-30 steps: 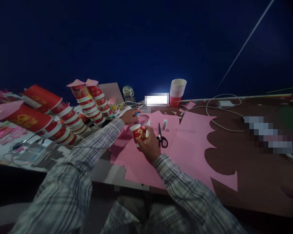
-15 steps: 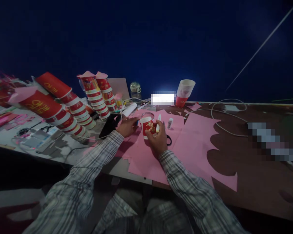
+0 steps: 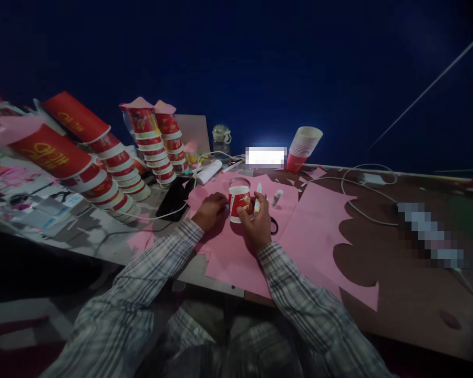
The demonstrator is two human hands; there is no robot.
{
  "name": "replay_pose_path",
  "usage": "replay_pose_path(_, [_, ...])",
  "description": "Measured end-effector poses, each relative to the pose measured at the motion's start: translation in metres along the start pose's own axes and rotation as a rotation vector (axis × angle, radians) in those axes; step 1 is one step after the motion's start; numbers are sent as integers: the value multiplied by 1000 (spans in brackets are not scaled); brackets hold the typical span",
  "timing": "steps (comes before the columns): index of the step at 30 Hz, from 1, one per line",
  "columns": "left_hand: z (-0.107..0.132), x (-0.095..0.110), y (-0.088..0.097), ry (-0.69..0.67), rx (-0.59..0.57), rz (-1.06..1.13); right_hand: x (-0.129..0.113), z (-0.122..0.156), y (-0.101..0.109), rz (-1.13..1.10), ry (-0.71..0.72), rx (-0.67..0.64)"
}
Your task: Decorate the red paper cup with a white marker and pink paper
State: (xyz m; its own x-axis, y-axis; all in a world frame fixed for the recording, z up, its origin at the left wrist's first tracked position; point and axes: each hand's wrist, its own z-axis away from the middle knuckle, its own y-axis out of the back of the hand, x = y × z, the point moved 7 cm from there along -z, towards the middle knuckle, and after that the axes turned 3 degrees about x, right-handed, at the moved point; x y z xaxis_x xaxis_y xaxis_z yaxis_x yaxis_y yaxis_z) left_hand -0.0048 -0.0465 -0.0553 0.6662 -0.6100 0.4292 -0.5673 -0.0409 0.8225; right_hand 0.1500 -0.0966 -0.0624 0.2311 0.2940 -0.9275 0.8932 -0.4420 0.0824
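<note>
A red paper cup [image 3: 236,203] with a white rim and gold print stands upright above pink paper, gripped by my right hand [image 3: 258,223], whose thumb presses its front. A slim white tube [image 3: 258,195], yellowish low down, rises by the fingers of that hand and seems to be held along with the cup. Just left of the cup is my left hand [image 3: 211,211], its fingers bent together; a small bluish spot shows at the fingertips, too small to name. Behind the cup lies a roll of clear tape [image 3: 239,183]. To the right are a small white stick [image 3: 277,197] and a dark scissor handle [image 3: 274,226].
Tall stacks of red cups [image 3: 98,186] lean at left. More nested cups [image 3: 302,149] stand at the back. Scalloped pink paper [image 3: 315,236] covers the table's middle. A black phone [image 3: 175,199], a bottle [image 3: 221,140], white cables and a blurred power strip [image 3: 429,233] lie around.
My left hand has shifted slightly right and down, its fingers more bent. My right hand still holds the cup in about the same place. The view has shifted slightly.
</note>
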Motion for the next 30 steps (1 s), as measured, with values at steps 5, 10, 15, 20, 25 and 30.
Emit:
replay_pose_path(5, [-2,-18,5,144,69,649,7,2,-1,8,-29,-19])
replay_pose_path(10, [5,1,-4,-22,36,735,5,3,-1,41,-37,-37])
replay_pose_path(15, [11,14,-4,-238,126,383,4,5,-3,44,-56,-67])
replay_pose_path(20, [11,19,1,-221,160,338,3,5,-3,64,-27,-82])
replay_pose_path(25, [9,25,3,-119,171,429,-18,2,15,43,182,104])
replay_pose_path(30, [8,26,2,-214,209,410,-29,6,25,-98,217,112])
